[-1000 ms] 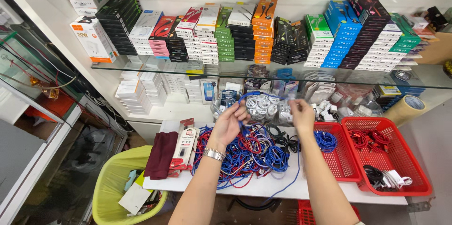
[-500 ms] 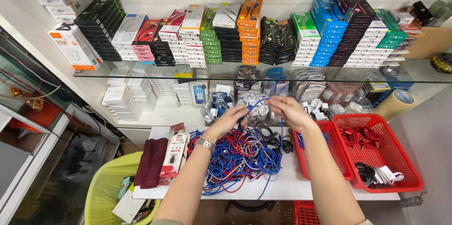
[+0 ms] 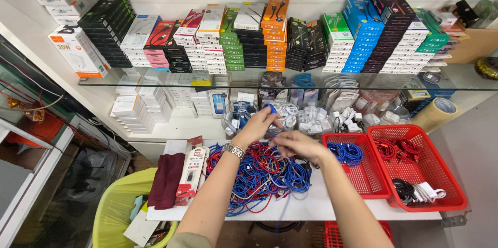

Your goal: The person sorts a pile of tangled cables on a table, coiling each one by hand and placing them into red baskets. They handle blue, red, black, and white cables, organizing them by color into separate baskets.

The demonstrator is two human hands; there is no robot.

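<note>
Head view shows both of our hands raised over the far middle of the white surface [image 3: 332, 207], just above a tangled heap of cables [image 3: 264, 175] in blue, red and grey.

1. Left hand [image 3: 257, 127]: the wrist carries a metal watch [image 3: 234, 150]. Its fingers are closed around a blue cable [image 3: 271, 108], which loops out at the fingertips, above the far edge of the heap.
2. Right hand [image 3: 296, 144]: its fingers are pinched together just beside the left hand. They appear to grip the same blue cable, but the strand between the two hands is too thin for us to confirm.
3. Location of the cable: held in the air between the hands, above the heap, apart from the surface. We cannot tell whether its lower end is still caught in the pile.

Handling notes, as we judge them: the cable is light, limp and smooth-jacketed. It will sag, slide through a loose pinch and snag on neighbouring strands. We would take hold near a plug end or on a gathered loop, not on a single free strand, and avoid sharp pulls against the tangle.

Surroundings: two red baskets stand along the right edge of the surface, the near basket [image 3: 363, 183] holding coiled blue cables, the outer basket [image 3: 441, 196] holding red, black and white ones. A maroon cloth [image 3: 167, 180] lies at the left edge, beside a boxed accessory [image 3: 191, 171]. A glass shelf [image 3: 124, 86] above carries stacked boxes.
</note>
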